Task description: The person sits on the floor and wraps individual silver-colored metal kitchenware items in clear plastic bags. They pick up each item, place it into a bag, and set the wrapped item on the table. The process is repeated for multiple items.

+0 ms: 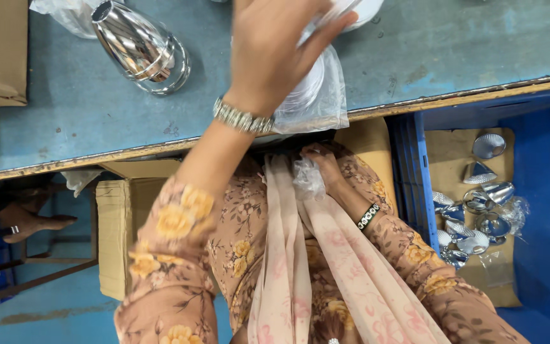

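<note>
Left hand (275, 48) raised over the blue-grey worktable (65, 108), fingers spread fairly wide and laid across a clear plastic bag (316, 95) with a pale round part inside (edges blurred, so cannot tell whether the fingers truly grip it or only rest on it). Silver bracelet (243, 118) at that wrist. Bag lying at the near edge of the table, just right of the wrist, its lower end hanging over the wooden edge strip. Right hand (326, 169) low, below the table edge and against the lap, fingers curled shut around a crumpled wad of clear plastic (308, 179); beaded bangle (368, 216) on that wrist. Shiny chrome cone-shaped reflector (141, 48) lying on its side on the table, well left of the left hand, beside another clear bag at the top edge. Blue crate (415, 172) to the right, lined with cardboard and holding a loose heap of small chrome reflectors (475, 210). Cardboard box (119, 229) under the table at left.
</note>
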